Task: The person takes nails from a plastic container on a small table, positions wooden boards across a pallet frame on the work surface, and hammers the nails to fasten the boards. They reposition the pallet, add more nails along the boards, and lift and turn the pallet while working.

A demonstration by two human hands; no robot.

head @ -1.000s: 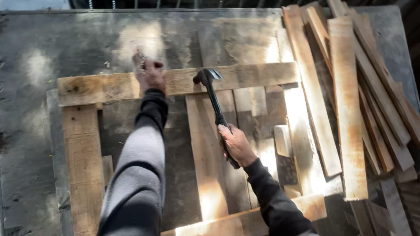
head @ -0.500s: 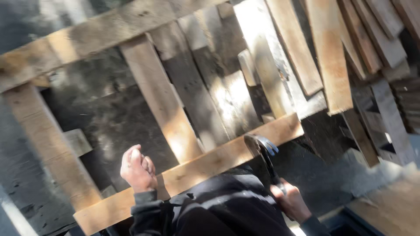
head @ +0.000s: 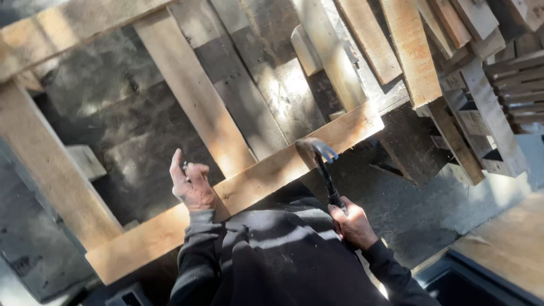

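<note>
Hammer gripped over a bare wooden frame on a dark desk.

Right hand (head: 352,222) closed tight around the handle of a claw hammer (head: 324,170), its head resting on the near rail (head: 249,184) of the wooden frame, right of centre. Left hand (head: 192,184) at the same rail further left, fingers curled loosely around something small and dark, too small to tell what. Middle slat (head: 192,90) running from the near rail to the far rail (head: 51,34). Loose planks (head: 408,51) stacked at the far right, partly overlapping the frame's right end. Grey, stained desk (head: 124,130) visible through the frame's gaps.
</note>
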